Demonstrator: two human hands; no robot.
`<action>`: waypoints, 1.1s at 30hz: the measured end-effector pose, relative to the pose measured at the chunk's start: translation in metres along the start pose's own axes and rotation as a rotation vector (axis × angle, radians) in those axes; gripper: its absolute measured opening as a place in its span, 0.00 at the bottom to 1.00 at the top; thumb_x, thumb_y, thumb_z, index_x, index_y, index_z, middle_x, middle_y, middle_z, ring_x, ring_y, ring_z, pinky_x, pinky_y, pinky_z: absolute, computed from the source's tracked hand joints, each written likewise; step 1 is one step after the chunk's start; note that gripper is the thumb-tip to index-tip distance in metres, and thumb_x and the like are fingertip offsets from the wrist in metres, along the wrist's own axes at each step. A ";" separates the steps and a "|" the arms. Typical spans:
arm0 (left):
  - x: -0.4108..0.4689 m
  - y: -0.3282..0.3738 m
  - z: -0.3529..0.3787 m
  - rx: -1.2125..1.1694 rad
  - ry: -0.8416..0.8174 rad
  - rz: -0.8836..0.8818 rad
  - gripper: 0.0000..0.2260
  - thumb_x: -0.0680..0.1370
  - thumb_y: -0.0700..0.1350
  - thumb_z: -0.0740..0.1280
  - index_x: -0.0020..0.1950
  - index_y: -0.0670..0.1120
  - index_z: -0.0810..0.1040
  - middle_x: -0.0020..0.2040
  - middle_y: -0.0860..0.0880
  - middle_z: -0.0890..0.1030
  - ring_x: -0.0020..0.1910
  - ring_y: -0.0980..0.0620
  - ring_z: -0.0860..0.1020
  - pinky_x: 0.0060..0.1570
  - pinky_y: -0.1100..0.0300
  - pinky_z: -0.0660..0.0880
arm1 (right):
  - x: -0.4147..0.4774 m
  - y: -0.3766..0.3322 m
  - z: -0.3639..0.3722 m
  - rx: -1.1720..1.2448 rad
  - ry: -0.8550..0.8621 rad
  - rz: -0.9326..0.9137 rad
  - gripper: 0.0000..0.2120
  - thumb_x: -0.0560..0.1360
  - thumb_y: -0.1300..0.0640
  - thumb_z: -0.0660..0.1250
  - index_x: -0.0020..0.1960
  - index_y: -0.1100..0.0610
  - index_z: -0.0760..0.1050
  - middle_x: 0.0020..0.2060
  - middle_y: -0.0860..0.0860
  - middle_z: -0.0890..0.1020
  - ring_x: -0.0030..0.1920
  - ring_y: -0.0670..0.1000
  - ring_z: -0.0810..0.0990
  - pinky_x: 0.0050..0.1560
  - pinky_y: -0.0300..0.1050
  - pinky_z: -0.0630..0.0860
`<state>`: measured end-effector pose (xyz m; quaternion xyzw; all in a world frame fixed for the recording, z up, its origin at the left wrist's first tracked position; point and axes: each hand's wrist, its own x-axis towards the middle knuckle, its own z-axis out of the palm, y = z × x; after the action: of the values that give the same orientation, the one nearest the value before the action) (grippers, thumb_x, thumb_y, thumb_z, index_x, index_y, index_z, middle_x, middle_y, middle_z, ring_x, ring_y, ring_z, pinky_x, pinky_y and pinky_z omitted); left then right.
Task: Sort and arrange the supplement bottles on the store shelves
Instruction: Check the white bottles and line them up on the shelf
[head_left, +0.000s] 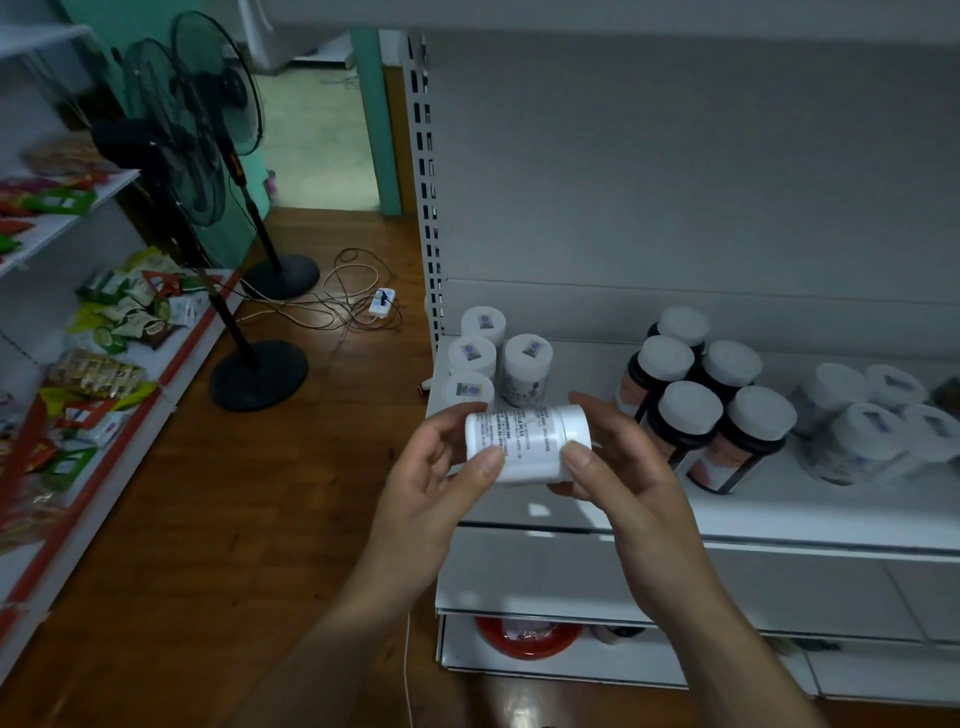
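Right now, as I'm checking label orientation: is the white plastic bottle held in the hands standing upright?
No, the white plastic bottle lies on its side, held between the left hand and right hand.

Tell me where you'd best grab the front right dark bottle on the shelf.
Probably by its white cap, coming from above: the dark bottle stands upright, other bottles crowd its sides, and the cap is wide and free.
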<state>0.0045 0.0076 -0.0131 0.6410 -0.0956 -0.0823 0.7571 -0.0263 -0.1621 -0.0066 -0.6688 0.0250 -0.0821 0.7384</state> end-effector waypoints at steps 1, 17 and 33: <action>-0.001 -0.001 0.000 -0.008 -0.021 0.007 0.23 0.73 0.46 0.74 0.66 0.49 0.72 0.57 0.53 0.82 0.59 0.54 0.80 0.49 0.66 0.77 | 0.001 0.001 0.000 0.006 0.023 0.007 0.18 0.72 0.52 0.67 0.61 0.47 0.76 0.53 0.43 0.84 0.52 0.45 0.83 0.45 0.39 0.80; 0.000 -0.007 -0.002 0.098 -0.058 0.046 0.23 0.72 0.45 0.72 0.66 0.50 0.71 0.58 0.54 0.82 0.60 0.53 0.79 0.53 0.61 0.78 | 0.000 -0.001 0.002 0.008 0.038 0.009 0.14 0.76 0.48 0.68 0.60 0.47 0.75 0.50 0.40 0.84 0.53 0.43 0.82 0.47 0.37 0.79; 0.001 -0.006 -0.003 0.085 -0.060 -0.002 0.20 0.75 0.51 0.72 0.64 0.50 0.73 0.55 0.55 0.83 0.56 0.57 0.81 0.50 0.65 0.77 | 0.001 0.000 0.005 0.028 0.050 0.025 0.17 0.73 0.50 0.69 0.61 0.50 0.77 0.50 0.45 0.85 0.51 0.45 0.83 0.45 0.37 0.79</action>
<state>0.0057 0.0089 -0.0199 0.6701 -0.1209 -0.0982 0.7258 -0.0245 -0.1569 -0.0062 -0.6556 0.0506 -0.0899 0.7480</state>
